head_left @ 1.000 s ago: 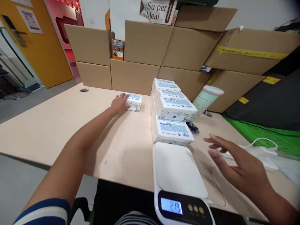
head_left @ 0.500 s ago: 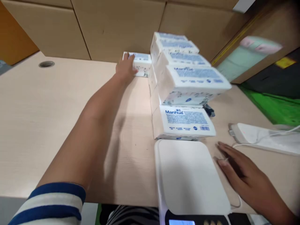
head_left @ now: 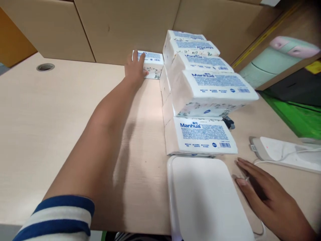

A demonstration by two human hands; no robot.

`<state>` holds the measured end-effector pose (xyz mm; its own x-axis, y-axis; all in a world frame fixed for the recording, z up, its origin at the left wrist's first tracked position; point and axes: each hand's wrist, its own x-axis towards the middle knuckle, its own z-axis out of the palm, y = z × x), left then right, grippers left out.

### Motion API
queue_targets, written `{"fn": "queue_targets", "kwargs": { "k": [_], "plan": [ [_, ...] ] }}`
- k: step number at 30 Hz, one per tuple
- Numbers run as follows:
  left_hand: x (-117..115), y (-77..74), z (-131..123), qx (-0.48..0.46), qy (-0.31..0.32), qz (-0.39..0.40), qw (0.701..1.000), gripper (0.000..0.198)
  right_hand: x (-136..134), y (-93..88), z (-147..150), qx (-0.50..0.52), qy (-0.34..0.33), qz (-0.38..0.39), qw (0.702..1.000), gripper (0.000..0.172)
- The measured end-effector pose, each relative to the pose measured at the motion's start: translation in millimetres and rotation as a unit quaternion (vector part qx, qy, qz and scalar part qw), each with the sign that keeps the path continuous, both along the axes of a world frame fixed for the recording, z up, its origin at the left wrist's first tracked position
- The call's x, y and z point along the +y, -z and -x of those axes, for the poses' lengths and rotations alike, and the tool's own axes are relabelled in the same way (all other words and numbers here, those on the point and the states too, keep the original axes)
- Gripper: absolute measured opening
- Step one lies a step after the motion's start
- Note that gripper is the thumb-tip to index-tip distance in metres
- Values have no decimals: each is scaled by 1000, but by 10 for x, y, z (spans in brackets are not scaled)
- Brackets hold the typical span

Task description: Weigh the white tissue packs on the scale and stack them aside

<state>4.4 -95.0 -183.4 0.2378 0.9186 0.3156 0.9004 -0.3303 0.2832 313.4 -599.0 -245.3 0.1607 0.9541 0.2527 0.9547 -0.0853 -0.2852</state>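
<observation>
My left hand (head_left: 135,68) reaches far across the table and rests on a single white Manhua tissue pack (head_left: 151,63) lying against the cardboard boxes, fingers curled over its near edge. Right beside it stands a stack of several tissue packs (head_left: 200,90), two layers high. In front of the stack lies a white scale (head_left: 205,197), its platform bare. My right hand (head_left: 265,197) lies flat on the table just right of the scale, fingers stretched out and holding nothing.
Cardboard boxes (head_left: 125,26) wall off the back of the beige table (head_left: 50,127), which has a cable hole (head_left: 45,67). A mint-green flask (head_left: 278,57) stands at the right. A white power strip (head_left: 283,152) with cable lies right of the stack.
My head has dipped toward the table, so the view closed in. My left hand pushed the single pack back against the boxes. My right hand came down flat beside the scale.
</observation>
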Motion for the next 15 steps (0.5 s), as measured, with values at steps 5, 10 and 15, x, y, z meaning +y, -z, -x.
{"fn": "queue_targets", "kwargs": {
  "k": [5, 10, 15],
  "plan": [
    [-212, 139, 34, -8, 1, -54, 999, 105, -1, 81, -30, 7, -1, 0, 1000, 53],
    [-453, 252, 341, -4, -37, -25, 999, 109, 13, 188, -184, 0, -23, -4, 1000, 51],
    [-801, 235, 712, 19, -83, 48, 995, 109, 55, 264, -358, -39, -12, 0, 999, 48]
  ]
}}
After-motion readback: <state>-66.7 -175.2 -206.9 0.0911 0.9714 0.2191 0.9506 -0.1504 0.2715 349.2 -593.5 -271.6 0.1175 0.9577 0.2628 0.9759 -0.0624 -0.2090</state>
